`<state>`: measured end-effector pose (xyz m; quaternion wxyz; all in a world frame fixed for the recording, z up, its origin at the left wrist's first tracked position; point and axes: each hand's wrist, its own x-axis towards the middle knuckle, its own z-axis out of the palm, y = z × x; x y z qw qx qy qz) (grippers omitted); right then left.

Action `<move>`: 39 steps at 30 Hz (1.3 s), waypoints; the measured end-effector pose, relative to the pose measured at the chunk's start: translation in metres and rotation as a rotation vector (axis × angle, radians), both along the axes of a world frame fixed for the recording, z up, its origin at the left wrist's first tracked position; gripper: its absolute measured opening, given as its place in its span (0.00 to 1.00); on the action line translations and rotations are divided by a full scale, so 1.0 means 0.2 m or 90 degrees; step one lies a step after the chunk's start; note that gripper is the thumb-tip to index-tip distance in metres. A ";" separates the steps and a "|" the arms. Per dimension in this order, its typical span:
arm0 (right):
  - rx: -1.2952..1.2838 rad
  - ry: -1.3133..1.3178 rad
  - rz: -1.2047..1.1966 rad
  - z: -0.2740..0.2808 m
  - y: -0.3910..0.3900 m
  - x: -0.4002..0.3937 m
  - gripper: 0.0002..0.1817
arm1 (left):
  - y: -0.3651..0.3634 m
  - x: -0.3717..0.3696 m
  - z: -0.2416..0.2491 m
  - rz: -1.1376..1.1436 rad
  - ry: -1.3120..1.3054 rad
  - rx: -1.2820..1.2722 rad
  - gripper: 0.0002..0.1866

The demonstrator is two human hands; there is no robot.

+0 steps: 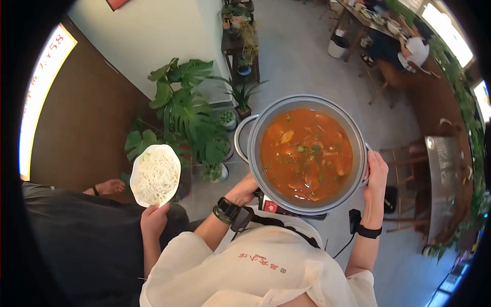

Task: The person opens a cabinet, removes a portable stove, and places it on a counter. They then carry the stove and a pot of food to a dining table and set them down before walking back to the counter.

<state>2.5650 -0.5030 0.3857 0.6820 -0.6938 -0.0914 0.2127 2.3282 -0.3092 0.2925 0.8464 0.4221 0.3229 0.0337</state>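
A large metal pot (257,176) of red-orange soup with green bits is held up in front of my body. My right hand (376,171) grips the pot's right handle, its fingers wrapped round it. My left hand (244,190) is beneath the pot's lower left side, near a dark flat object (296,212) with a red label under the pot; its fingers are mostly hidden. The pot's left handle (241,138) sticks out free. To the left, a co-worker's hand (154,221) holds a white plate (134,185) of pale noodle-like strands.
Large-leaved plants (186,115) and a plant shelf (232,46) stand ahead to the left. A person (415,53) sits at a table (360,18) at the upper right, near a white bin (337,47). Another table (442,179) and stools stand on the right.
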 end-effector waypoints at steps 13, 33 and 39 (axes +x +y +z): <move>0.021 0.009 0.034 -0.42 0.78 1.31 0.14 | 0.73 1.24 -0.27 0.021 -0.006 0.009 0.32; -0.016 0.062 0.150 -0.42 2.83 3.60 0.13 | 2.53 3.38 -0.35 0.167 0.013 -0.021 0.22; 0.000 0.059 0.182 -0.57 3.48 4.39 0.13 | 3.09 4.13 -0.46 0.214 0.038 -0.027 0.21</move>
